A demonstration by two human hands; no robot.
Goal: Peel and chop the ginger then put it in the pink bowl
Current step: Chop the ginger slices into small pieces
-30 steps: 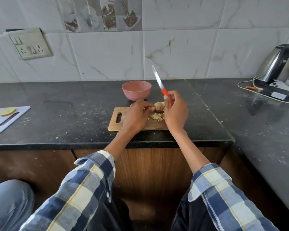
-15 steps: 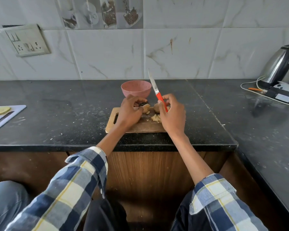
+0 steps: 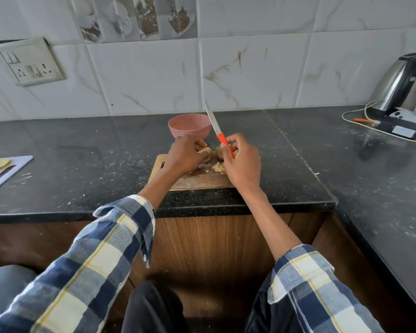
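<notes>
Head view: hands — left hand (image 3: pixel 183 156) gripping beige ginger knob (image 3: pixel 205 152), right hand (image 3: pixel 243 162) gripping orange-handled knife (image 3: pixel 217 132) (blade toward 11 o'clock) plus another piece — peeling step; next, blade against skin.

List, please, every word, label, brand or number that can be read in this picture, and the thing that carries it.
No text can be read.
Kettle: a small dark mark on its side, too blurred to read.
Black device beside the kettle: a pale label, too small to read.
Switch plate on the wall: no lettering shows.
Picture tiles: images only.
</notes>
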